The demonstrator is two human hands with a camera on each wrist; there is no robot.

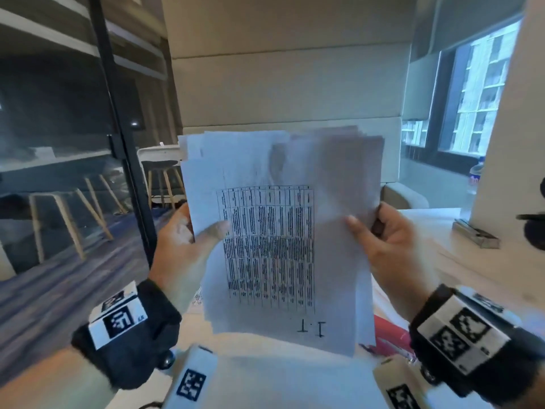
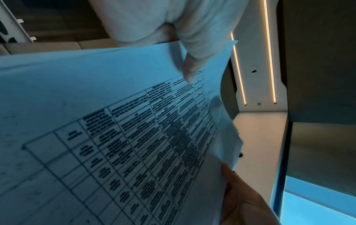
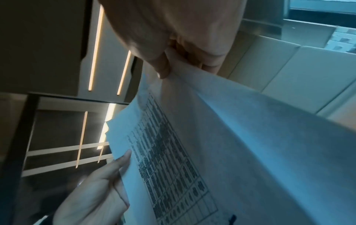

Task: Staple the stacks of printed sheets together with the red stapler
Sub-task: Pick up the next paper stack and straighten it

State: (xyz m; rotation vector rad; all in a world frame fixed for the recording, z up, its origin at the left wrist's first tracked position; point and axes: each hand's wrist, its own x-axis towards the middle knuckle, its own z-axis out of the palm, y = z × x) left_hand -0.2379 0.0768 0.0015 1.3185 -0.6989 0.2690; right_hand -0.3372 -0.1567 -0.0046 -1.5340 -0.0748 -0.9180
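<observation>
A stack of printed sheets (image 1: 274,225) with a black table on the top page is held upright in the air, upside down to me. My left hand (image 1: 188,231) grips its left edge, thumb on the front. At the opposite edge my right hand (image 1: 380,231) pinches the sheets the same way. The left wrist view shows the stack (image 2: 115,137) close up under the left thumb, and the right wrist view shows the sheets (image 3: 231,152) held between thumb and fingers. Something red (image 1: 389,332) lies on the table behind the stack's lower right corner; whether it is the stapler is unclear.
A white table (image 1: 472,278) lies below with more papers on it. A small metal box (image 1: 476,238) sits at the right near a white pillar, and a water bottle (image 1: 476,175) stands by the window. Stools (image 1: 73,219) stand beyond a glass partition on the left.
</observation>
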